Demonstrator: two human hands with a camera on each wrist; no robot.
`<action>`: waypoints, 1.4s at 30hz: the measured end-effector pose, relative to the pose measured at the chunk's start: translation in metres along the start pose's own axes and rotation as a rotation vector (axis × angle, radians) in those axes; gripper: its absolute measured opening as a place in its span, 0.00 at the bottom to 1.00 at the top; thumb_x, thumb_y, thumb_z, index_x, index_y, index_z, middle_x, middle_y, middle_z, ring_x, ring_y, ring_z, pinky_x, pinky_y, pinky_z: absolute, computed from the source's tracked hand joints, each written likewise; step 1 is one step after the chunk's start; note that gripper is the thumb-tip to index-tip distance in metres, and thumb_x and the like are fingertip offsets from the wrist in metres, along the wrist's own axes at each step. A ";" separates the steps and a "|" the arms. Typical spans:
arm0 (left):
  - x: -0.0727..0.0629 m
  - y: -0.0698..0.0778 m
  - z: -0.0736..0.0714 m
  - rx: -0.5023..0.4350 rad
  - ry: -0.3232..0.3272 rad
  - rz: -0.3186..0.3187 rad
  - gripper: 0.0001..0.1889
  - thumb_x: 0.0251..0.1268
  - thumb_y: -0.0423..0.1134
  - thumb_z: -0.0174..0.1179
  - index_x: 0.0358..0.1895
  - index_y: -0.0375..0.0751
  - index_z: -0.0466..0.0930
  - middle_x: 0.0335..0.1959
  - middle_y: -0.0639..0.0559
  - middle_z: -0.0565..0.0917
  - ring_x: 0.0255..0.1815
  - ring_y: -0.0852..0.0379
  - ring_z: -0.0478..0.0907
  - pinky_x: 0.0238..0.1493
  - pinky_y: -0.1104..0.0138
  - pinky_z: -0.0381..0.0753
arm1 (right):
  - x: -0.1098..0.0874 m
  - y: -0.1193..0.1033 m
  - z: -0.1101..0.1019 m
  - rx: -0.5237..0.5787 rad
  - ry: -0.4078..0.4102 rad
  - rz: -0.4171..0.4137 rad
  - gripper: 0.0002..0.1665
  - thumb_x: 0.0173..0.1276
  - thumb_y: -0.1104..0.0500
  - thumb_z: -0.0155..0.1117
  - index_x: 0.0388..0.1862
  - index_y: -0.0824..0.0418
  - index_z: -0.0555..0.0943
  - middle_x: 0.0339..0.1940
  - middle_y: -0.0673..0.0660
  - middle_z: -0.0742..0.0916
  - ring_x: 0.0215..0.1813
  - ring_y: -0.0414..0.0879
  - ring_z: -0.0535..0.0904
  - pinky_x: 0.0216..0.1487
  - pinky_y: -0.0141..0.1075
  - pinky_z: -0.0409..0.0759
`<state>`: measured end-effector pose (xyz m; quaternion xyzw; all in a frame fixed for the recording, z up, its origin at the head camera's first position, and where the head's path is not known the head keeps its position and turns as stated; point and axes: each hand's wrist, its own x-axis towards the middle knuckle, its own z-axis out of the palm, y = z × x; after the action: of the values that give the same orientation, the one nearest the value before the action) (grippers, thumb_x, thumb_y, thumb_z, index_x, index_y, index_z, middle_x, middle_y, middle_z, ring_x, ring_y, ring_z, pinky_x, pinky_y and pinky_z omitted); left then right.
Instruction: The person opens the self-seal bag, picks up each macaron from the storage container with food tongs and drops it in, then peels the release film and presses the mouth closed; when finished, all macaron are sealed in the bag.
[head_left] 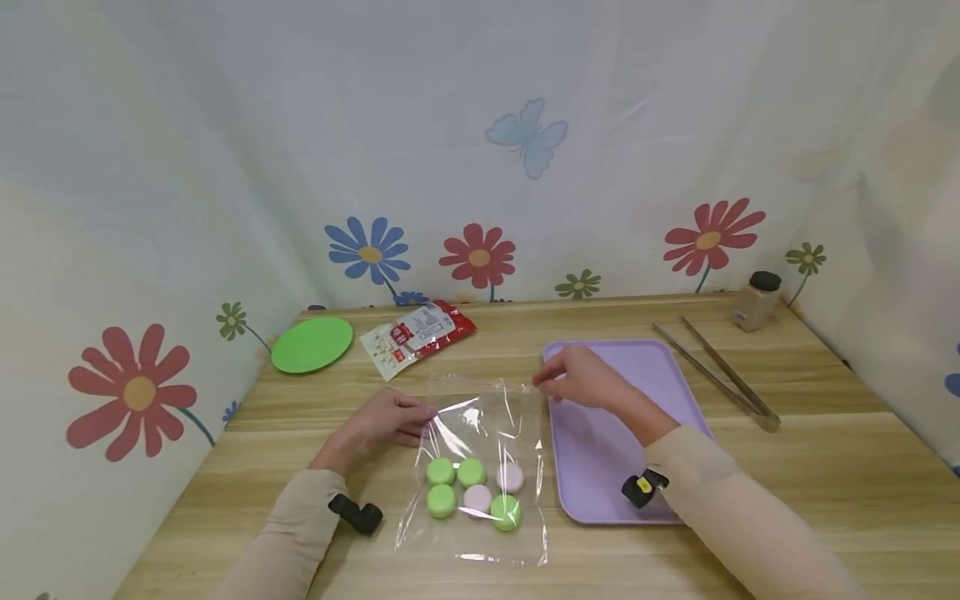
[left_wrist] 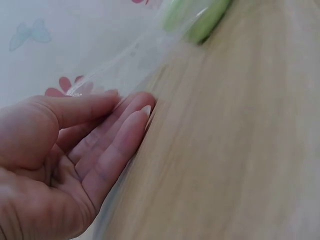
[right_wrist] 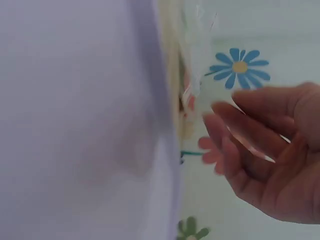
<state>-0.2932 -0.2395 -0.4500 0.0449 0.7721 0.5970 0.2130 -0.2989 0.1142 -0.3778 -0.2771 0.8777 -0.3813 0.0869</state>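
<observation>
A clear plastic bag (head_left: 487, 429) lies flat on the wooden table, its top edge facing the wall. Inside are round macarons: several green macarons (head_left: 440, 501) and two pale pink macarons (head_left: 477, 499). My left hand (head_left: 386, 417) pinches the bag's upper left edge between thumb and fingers; in the left wrist view the film (left_wrist: 125, 65) runs up from the thumb tip. Near the bag's top right corner, my right hand (head_left: 581, 379) hovers over the lilac tray's upper left edge. Its fingers (right_wrist: 235, 130) are loosely bent, with a gap between them and the film.
The lilac tray (head_left: 600, 475) lies right of the bag, under my right forearm. Metal tongs (head_left: 720, 375) and a jar with a black lid (head_left: 757, 302) stand farther right. At the back left are a green plate (head_left: 312, 344) and a red-and-white packet (head_left: 417, 337).
</observation>
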 end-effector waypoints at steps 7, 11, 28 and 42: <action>0.002 -0.004 0.002 -0.043 0.028 0.017 0.16 0.69 0.39 0.64 0.51 0.28 0.84 0.40 0.38 0.88 0.38 0.49 0.88 0.42 0.56 0.87 | 0.045 -0.052 0.022 -0.202 0.074 -0.121 0.12 0.70 0.61 0.65 0.49 0.62 0.88 0.47 0.57 0.90 0.35 0.43 0.81 0.41 0.35 0.81; 0.000 -0.003 0.003 -0.029 0.035 0.010 0.17 0.69 0.40 0.65 0.52 0.30 0.84 0.42 0.39 0.88 0.39 0.50 0.88 0.42 0.57 0.87 | 0.070 -0.062 0.047 -0.202 0.060 -0.146 0.13 0.71 0.61 0.65 0.51 0.63 0.87 0.48 0.58 0.89 0.42 0.45 0.84 0.50 0.36 0.82; -0.007 0.003 0.000 -0.015 0.025 0.009 0.18 0.70 0.40 0.63 0.56 0.31 0.82 0.46 0.38 0.87 0.44 0.48 0.87 0.45 0.57 0.87 | 0.092 -0.070 0.088 -0.118 -0.034 -0.152 0.16 0.71 0.57 0.67 0.52 0.64 0.86 0.50 0.58 0.88 0.44 0.41 0.84 0.50 0.33 0.82; -0.006 0.001 -0.005 -0.032 -0.123 0.067 0.17 0.68 0.42 0.65 0.53 0.33 0.84 0.49 0.40 0.87 0.50 0.47 0.85 0.52 0.54 0.84 | 0.096 -0.063 0.096 0.298 0.045 0.162 0.09 0.68 0.57 0.67 0.40 0.59 0.91 0.33 0.48 0.91 0.41 0.40 0.84 0.56 0.41 0.80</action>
<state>-0.2896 -0.2460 -0.4460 0.1039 0.7461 0.6121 0.2406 -0.3175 -0.0333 -0.3931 -0.1806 0.8327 -0.5050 0.1376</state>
